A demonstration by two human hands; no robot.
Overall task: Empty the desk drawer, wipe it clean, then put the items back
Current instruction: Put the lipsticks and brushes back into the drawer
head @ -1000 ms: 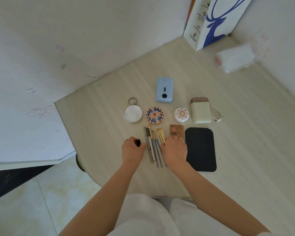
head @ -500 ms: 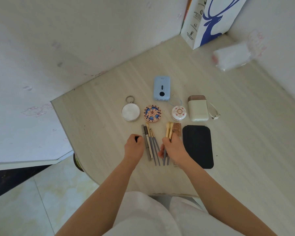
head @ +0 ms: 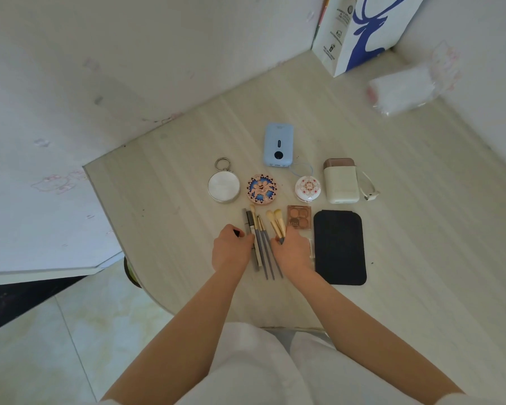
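Left hand (head: 231, 249): fist clenched round a small black object (head: 236, 232).
Right hand (head: 292, 251): fingers gripping two fluffy cream-tipped makeup brushes (head: 276, 222).

Pale wood-grain desk (head: 392, 217) (matt), matt black pouch (head: 339, 247), glossy round mirror (head: 224, 186) with metal ring
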